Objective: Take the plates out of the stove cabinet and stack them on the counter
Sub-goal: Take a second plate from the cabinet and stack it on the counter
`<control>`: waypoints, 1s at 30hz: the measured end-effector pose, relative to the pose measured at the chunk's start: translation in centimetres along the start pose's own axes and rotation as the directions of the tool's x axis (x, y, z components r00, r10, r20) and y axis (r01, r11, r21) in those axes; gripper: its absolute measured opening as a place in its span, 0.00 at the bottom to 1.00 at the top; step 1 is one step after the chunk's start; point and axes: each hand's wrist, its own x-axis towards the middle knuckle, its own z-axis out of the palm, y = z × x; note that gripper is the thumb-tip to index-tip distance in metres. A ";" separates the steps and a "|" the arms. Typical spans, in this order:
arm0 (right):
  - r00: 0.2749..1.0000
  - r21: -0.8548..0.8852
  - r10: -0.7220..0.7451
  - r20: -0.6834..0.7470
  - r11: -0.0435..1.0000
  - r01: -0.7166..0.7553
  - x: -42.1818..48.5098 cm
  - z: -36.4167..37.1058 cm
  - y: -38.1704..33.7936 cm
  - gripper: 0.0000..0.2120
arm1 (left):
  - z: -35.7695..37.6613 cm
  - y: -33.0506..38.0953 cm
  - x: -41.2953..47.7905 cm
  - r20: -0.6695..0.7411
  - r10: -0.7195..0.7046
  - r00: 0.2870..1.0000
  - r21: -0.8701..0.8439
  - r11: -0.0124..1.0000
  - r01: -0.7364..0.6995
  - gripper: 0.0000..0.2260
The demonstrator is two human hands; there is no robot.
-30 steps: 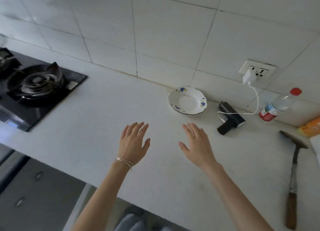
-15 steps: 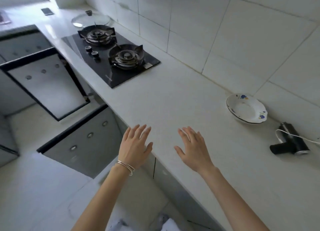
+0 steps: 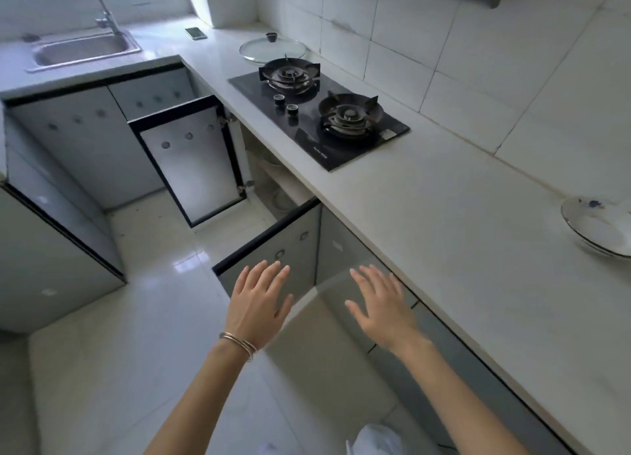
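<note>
A white plate with blue flowers (image 3: 601,231) lies on the counter (image 3: 461,222) at the far right edge of view. The cabinet under the black gas stove (image 3: 321,116) stands with both doors swung out: one door (image 3: 194,160) to the left, the other (image 3: 273,249) nearer me. Its dim inside (image 3: 278,191) shows faint pale round shapes; I cannot tell what they are. My left hand (image 3: 259,304) and my right hand (image 3: 382,304) hover empty with fingers spread, in front of the nearer door and below the counter edge.
A glass pot lid (image 3: 273,49) rests behind the stove. A phone (image 3: 196,33) lies near the corner, and a steel sink (image 3: 82,49) with a tap sits at the back left. Another cabinet door (image 3: 58,249) hangs out at the left over the glossy tiled floor.
My view has swung left from the plate toward the stove and its cabinet. Both hands have come off the counter and now hang over the floor in front of the cabinet.
</note>
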 end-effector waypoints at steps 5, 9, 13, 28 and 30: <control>1.000 -0.006 -0.020 -0.001 1.000 0.020 2.5 2.0 -7.9 0.35 | -2.3 -8.0 -1.9 -0.014 -0.046 0.999 -0.002 0.999 0.046 0.24; 0.997 -0.038 -0.080 -0.003 0.996 0.080 4.8 2.3 -12.9 0.34 | -3.3 -12.7 -2.7 -0.025 -0.056 0.998 -0.032 0.998 0.056 0.23; 0.993 -0.046 -0.116 0.003 0.992 0.116 7.6 2.8 -16.0 0.33 | -3.4 -16.2 -2.7 -0.026 -0.101 0.995 -0.065 0.993 0.099 0.23; 0.998 0.011 -0.036 0.048 0.999 0.036 24.6 7.0 -23.6 0.34 | -4.5 -31.9 7.1 0.051 -0.032 0.998 -0.025 0.999 0.033 0.23; 0.998 0.010 -0.031 0.053 0.999 0.030 26.9 7.1 -24.5 0.34 | -4.9 -33.9 9.1 0.042 -0.025 0.999 -0.010 1.000 0.026 0.23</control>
